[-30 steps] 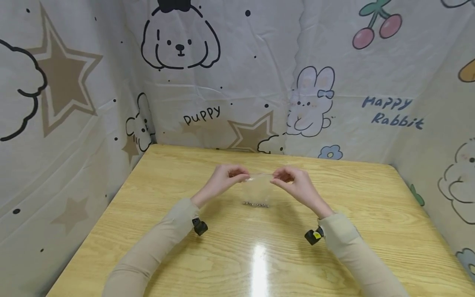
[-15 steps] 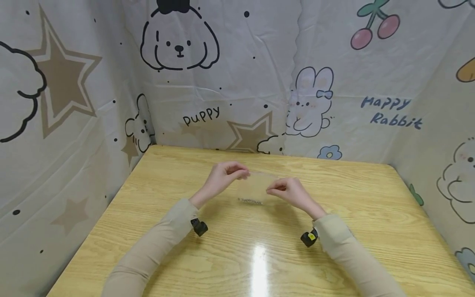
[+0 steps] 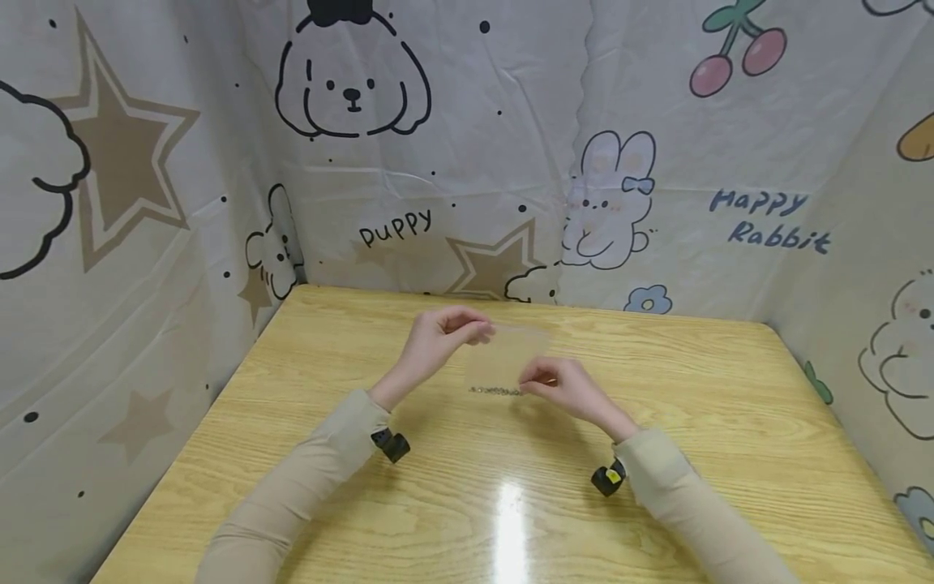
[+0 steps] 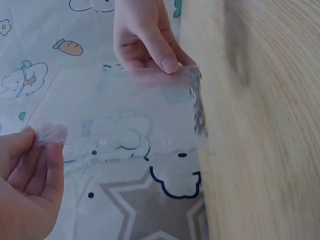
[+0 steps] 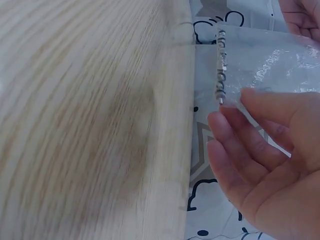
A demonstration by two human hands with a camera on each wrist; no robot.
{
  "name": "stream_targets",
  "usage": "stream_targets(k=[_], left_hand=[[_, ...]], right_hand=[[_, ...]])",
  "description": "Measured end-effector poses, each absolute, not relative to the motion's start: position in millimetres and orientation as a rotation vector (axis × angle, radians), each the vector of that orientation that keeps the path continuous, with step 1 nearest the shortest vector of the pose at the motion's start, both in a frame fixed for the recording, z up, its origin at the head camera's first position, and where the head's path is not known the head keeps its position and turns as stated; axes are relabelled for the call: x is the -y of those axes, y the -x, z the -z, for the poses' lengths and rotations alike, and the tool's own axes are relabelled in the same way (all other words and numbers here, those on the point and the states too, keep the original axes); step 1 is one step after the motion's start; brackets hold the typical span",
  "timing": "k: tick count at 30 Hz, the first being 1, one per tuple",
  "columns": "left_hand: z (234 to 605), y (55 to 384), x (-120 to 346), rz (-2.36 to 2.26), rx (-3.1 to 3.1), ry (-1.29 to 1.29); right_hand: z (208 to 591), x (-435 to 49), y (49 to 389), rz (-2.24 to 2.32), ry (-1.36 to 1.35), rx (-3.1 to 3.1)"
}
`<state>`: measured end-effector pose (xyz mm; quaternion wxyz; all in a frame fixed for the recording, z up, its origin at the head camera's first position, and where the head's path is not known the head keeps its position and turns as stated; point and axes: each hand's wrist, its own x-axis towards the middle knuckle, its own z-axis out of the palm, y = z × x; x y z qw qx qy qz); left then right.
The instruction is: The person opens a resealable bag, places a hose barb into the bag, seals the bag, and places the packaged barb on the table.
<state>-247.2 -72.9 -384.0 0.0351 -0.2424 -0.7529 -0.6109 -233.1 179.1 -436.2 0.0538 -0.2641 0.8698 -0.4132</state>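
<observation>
A clear plastic zip bag (image 3: pixel 503 357) hangs between both hands above the table, a thin red line along its top edge in the left wrist view. Along its bottom lies a row of small silvery metal pieces (image 5: pixel 221 70), some of them rounded. My left hand (image 3: pixel 438 341) pinches the bag's upper left corner, where the film bunches up between thumb and fingers. Down at the lower right edge, close to the metal pieces, my right hand (image 3: pixel 572 389) holds the film with its thumb in front and fingers behind.
Under the hands is a light wooden table (image 3: pixel 350 503) with a bright glare strip at the front. A pale cloth curtain (image 3: pixel 481 154) printed with cartoon animals encloses its back and sides. Each wrist wears a small black camera (image 3: pixel 392 445).
My right hand has slid from the bag's upper right corner down its side to the lower corner. The left hand has risen slightly, still pinching its corner.
</observation>
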Motion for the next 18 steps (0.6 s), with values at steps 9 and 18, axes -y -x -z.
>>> stream_targets(k=[9, 18], left_hand=[[390.6, 250.1, 83.8, 1.908, 2.344, 0.537], [395.3, 243.7, 89.5, 1.917, 2.503, 0.525]], right_hand=[[435.3, -182.8, 223.7, 1.225, 0.759, -2.610], [441.1, -183.1, 210.5, 1.171, 0.689, -2.411]])
